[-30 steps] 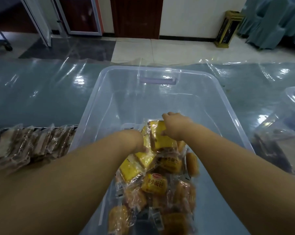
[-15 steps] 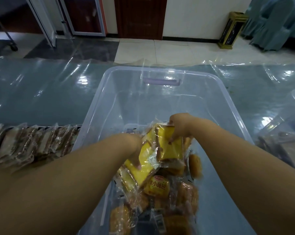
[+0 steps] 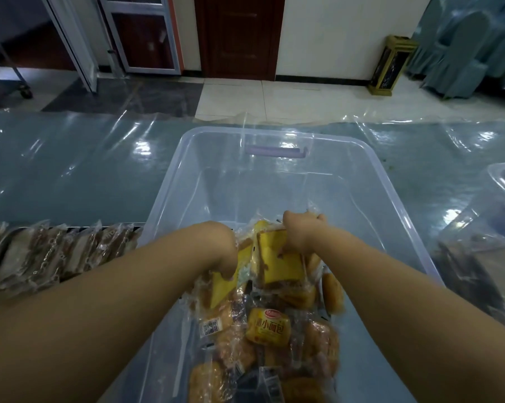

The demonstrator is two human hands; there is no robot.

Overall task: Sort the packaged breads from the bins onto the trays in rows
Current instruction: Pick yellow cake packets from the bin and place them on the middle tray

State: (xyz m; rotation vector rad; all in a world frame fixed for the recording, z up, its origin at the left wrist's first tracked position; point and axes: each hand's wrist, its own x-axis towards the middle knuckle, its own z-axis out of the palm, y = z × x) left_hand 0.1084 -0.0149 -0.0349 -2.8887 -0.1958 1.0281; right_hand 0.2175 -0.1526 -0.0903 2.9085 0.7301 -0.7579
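Lifted off the pile (image 3: 267,327), left hand (image 3: 226,251) and right hand (image 3: 302,232) each grip 1 yellow packet (image 3: 281,266).

The fingers of the left hand (image 3: 218,242) are hidden behind its own wrist; its hold cannot be told. The right hand (image 3: 302,232) grips a yellow wrapped cake packet (image 3: 280,264), fingertips out of sight behind it. The near end of the clear plastic bin (image 3: 274,181) runs off the bottom edge. Right of the bin, a second clear plastic tub (image 3: 504,173) is cut off, its dark contents blurred.
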